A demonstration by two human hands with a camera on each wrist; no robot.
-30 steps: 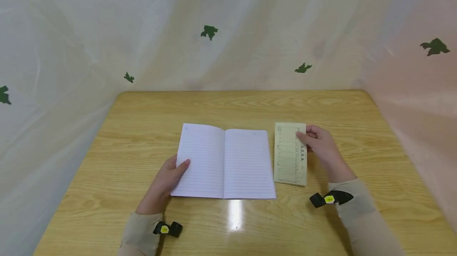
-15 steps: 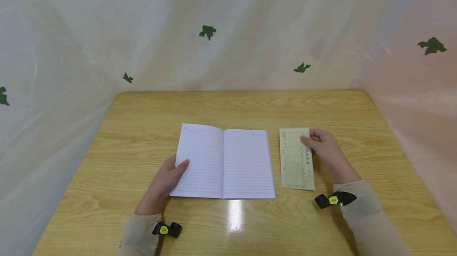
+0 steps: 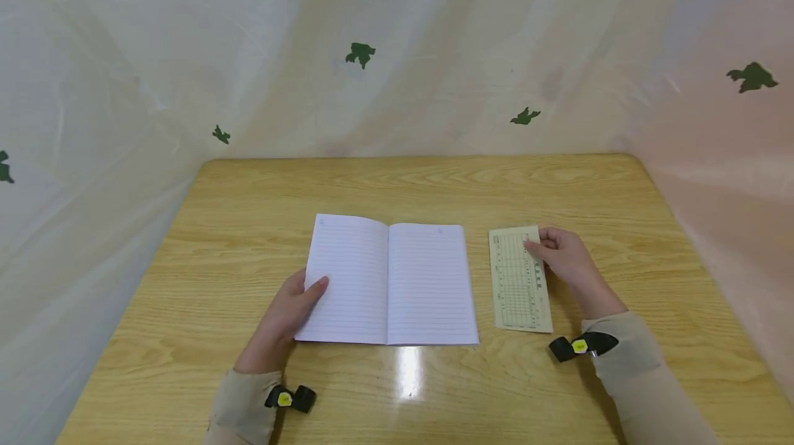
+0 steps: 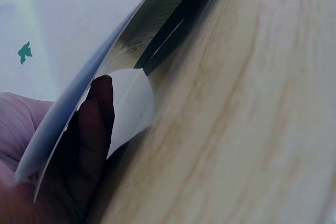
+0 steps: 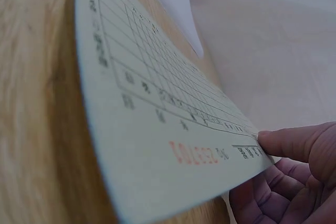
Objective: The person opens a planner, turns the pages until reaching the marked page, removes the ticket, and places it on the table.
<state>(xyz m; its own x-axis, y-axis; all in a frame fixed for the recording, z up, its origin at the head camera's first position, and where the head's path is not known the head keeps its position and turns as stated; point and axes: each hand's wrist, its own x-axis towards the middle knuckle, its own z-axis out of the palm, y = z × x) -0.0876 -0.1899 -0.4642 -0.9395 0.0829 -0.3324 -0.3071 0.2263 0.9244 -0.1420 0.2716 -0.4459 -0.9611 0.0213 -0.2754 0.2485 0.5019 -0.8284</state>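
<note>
A lined notebook [image 3: 428, 286] lies spread at its middle on the table. My left hand [image 3: 296, 304] grips its left side, thumb on the page; in the left wrist view the fingers [image 4: 92, 140] curl beneath the raised leaves [image 4: 79, 98]. To the notebook's right, my right hand [image 3: 567, 262] pinches a pale green printed form slip [image 3: 517, 286] near its upper right edge. The right wrist view shows the thumb [image 5: 289, 142] on the face of the slip [image 5: 157, 119], which carries a table grid and a red number, with other fingers curled behind. The slip is tilted off the wood there.
The wooden table [image 3: 347, 404] has rounded far corners and a bright light reflection near the front. A pale curtain [image 3: 434, 73] with green leaf-like shapes hangs behind and on both sides. Dark cameras with straps sit on both wrists.
My right hand has moved the slip rightward and slightly nearer to me, away from the notebook, turning it a little. The left hand and notebook have stayed in place.
</note>
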